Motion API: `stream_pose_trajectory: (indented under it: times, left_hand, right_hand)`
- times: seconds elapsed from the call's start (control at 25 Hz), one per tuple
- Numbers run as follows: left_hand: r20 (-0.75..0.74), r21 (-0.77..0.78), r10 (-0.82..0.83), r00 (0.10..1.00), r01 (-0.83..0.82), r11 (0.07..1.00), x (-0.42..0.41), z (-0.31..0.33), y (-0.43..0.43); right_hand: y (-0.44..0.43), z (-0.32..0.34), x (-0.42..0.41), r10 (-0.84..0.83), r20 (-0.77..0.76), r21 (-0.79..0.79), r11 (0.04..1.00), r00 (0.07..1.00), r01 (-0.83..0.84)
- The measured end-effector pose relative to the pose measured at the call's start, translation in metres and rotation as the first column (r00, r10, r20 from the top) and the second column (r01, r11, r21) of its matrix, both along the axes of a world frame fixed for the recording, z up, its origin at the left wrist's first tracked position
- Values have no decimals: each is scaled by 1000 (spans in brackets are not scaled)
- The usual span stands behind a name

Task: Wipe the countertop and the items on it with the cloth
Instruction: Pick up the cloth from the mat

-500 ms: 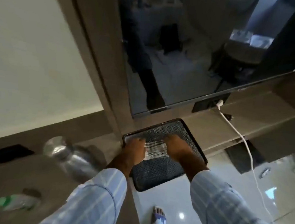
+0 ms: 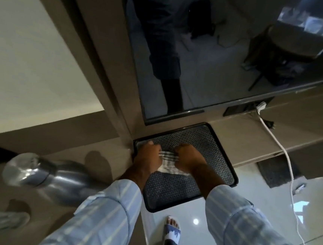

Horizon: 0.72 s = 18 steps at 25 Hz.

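Centre of the frame: you are pressing both fists onto a striped white-and-grey cloth lying on a black rectangular tray with a patterned mesh surface. Your left hand is curling shut on the cloth's left edge, your right hand on its right edge. The tray is overhanging the brown countertop. A steel bottle is lying at lower left.

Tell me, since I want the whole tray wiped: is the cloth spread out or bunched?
Bunched. The striped cloth sits gathered between the left hand and right hand, covering little of the tray.
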<state>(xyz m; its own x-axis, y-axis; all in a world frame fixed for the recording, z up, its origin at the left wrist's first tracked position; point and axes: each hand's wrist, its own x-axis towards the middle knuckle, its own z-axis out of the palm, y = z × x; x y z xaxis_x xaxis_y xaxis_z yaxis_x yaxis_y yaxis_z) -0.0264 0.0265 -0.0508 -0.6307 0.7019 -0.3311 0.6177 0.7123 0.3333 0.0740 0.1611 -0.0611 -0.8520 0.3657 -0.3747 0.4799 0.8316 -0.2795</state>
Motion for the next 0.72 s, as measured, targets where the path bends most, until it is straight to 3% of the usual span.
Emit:
stream_pose_trajectory:
  times: [0.12, 0.2, 0.24, 0.32, 0.36, 0.4, 0.48, 0.6, 0.68, 0.72]
  left_hand:
    - [60, 261, 73, 996, -86, 962, 21, 63, -20]
    - [243, 452, 196, 950, -290, 843, 39, 108, -32]
    - [427, 492, 232, 874, -441, 751, 49, 132, -38]
    - [767, 472, 72, 638, -636, 611, 74, 180, -55]
    - [830, 487, -56, 555, -671, 559, 86, 199, -64]
    - [834, 523, -139, 533, -687, 505, 95, 220, -73]
    - [790, 608, -163, 591, -721, 333, 102, 260, -98]
    - [575, 799, 80, 814, -580, 156, 88, 309, -146]
    - [499, 860, 209, 841, -510, -4, 72, 314, -191]
    - [538, 841, 248, 806, -535, -87, 65, 309, -216]
  right_hand:
    - [-18, 63, 22, -85, -68, -114, 990, 994, 77]
    - [-37, 110, 40, -251, -229, -246, 950, 940, 194]
    - [-51, 134, 48, -331, -332, -294, 926, 883, 237]
    - [-91, 185, 62, -385, -529, -320, 916, 757, 242]
    - [-111, 207, 66, -370, -596, -322, 923, 713, 211]
    - [-130, 228, 69, -346, -645, -319, 932, 681, 171]
    - [-162, 262, 73, -302, -727, -346, 937, 616, 51]
    - [-198, 296, 59, -481, -755, -595, 789, 446, -156]
    - [-228, 307, 30, -569, -741, -652, 736, 358, -180]
    - [-243, 311, 12, -547, -756, -623, 770, 359, -139]
